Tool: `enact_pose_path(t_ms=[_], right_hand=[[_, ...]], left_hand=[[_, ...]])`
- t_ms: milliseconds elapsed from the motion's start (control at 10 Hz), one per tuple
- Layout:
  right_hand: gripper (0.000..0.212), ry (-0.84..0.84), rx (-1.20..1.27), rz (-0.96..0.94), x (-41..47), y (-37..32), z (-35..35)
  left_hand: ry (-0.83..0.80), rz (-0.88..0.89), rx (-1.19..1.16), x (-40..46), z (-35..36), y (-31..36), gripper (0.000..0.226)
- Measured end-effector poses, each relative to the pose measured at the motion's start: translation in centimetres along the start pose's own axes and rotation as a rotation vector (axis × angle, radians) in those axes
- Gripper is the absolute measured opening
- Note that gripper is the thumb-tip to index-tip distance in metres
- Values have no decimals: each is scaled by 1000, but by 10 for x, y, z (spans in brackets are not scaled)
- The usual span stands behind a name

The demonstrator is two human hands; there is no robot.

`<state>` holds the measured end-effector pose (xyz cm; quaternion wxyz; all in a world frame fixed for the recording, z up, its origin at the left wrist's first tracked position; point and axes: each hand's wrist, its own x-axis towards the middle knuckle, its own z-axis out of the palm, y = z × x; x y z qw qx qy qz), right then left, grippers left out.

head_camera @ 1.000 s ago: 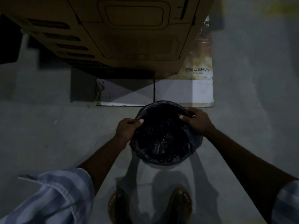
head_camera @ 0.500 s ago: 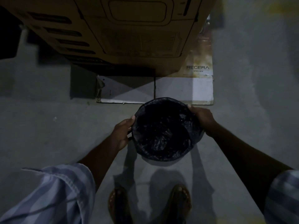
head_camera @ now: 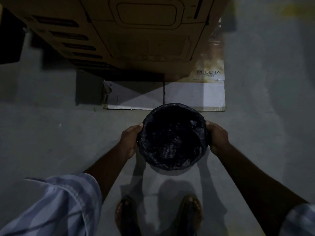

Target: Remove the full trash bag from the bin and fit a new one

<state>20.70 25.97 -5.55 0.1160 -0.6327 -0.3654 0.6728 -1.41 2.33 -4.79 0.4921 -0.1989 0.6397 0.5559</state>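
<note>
A small round bin (head_camera: 170,171) stands on the grey floor in front of my feet, its pale wall showing only below the front rim. A black trash bag (head_camera: 172,138) lines it, folded out over the rim, crumpled inside. My left hand (head_camera: 130,142) wraps the left side of the rim, thumb on the bag's edge. My right hand (head_camera: 218,137) grips the right side the same way. The fingers of both hands are hidden behind the bin's sides.
A big brown cardboard box (head_camera: 136,34) stands just beyond the bin, resting on a flat cardboard sheet (head_camera: 194,96) marked REGERA. My two sandalled feet (head_camera: 158,215) are close behind the bin. Grey concrete floor lies left and right.
Both hands slid from the top of the rim outward and down onto the bin's sides. The bag's edge now sits lower over the rim. The view shifted slightly.
</note>
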Motion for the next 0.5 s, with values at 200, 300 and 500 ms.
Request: enact_pose_path(t_ms=[200, 300, 500], right_hand=[[54, -7, -38, 86, 16, 6, 5], [22, 49, -533, -176, 9, -8, 9], [56, 370, -762, -454, 1, -22, -4]], left_hand=[[-21, -167, -116, -3, -2, -7, 44], [37, -179, -77, 2, -2, -11, 50], [489, 63, 278, 4, -11, -3, 51]])
